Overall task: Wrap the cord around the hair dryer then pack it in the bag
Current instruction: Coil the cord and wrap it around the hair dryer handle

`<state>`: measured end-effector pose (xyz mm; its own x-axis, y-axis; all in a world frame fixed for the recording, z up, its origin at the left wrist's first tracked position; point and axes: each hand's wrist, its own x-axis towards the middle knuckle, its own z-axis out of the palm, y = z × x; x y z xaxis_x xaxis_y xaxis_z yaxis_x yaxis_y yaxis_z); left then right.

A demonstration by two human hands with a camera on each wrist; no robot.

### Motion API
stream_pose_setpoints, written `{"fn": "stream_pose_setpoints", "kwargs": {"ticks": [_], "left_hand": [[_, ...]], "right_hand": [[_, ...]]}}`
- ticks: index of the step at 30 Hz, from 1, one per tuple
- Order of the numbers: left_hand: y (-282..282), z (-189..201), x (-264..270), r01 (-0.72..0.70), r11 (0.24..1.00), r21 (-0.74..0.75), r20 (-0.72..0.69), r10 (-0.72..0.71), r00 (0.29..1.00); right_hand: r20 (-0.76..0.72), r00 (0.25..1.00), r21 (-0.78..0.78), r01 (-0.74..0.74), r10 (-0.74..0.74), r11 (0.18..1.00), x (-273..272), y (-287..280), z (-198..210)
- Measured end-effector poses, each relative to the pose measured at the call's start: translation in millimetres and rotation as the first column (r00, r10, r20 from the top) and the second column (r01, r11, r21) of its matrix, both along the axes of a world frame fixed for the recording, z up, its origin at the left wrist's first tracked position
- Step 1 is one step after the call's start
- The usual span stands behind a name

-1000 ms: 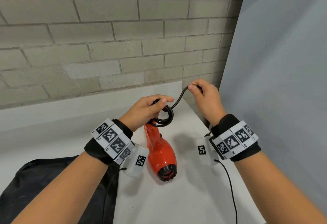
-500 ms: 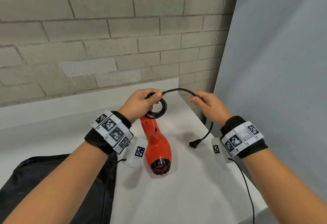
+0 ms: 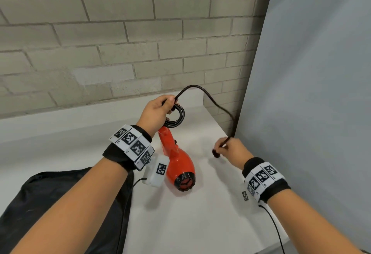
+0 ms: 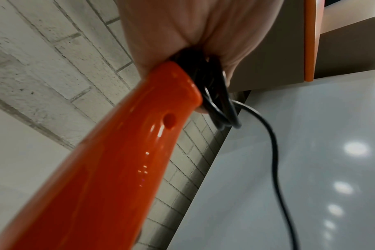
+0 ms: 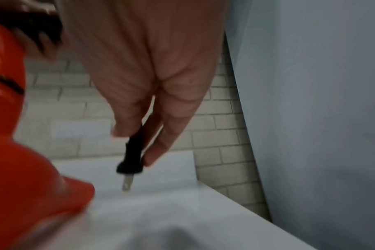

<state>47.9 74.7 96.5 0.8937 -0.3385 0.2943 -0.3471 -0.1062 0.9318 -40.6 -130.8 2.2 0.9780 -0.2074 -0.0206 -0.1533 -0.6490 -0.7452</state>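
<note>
Right hand [image 3: 232,151] now lower, down the cord [image 3: 216,103] to the plug [image 5: 131,162]; free cord in a taller arch

The left hand [image 3: 155,111] covers the far end of the hair dryer [image 3: 176,159] handle, so how the cord [image 3: 216,101] coils sit under the fingers is hidden. The right wrist view is blurred; the plug [image 5: 132,152] seems pinched between fingertips, though the exact grip is unclear. The bag [image 3: 60,203] is cut off by the head view's near left edge, its opening out of sight. The table [image 3: 200,223] runs past the near edge.
</note>
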Motion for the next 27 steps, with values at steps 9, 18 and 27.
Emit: {"fn": "stream_pose_setpoints", "kwargs": {"ticks": [9,18,27], "left_hand": [[-3,-8,2,-0.05,0.999,0.013,0.115,0.048,0.992],[-8,-9,1,0.027,0.999,-0.043,0.088,-0.023,0.996],[-10,-8,0,0.075,0.997,-0.035,0.104,-0.071,0.992]], "right_hand": [[0.673,0.716,0.45,-0.196,-0.186,0.871,-13,85,89],[0.629,0.773,0.238,-0.094,-0.08,0.967,6,96,76],[0.631,0.772,0.124,0.003,-0.081,0.992,13,107,82]]}}
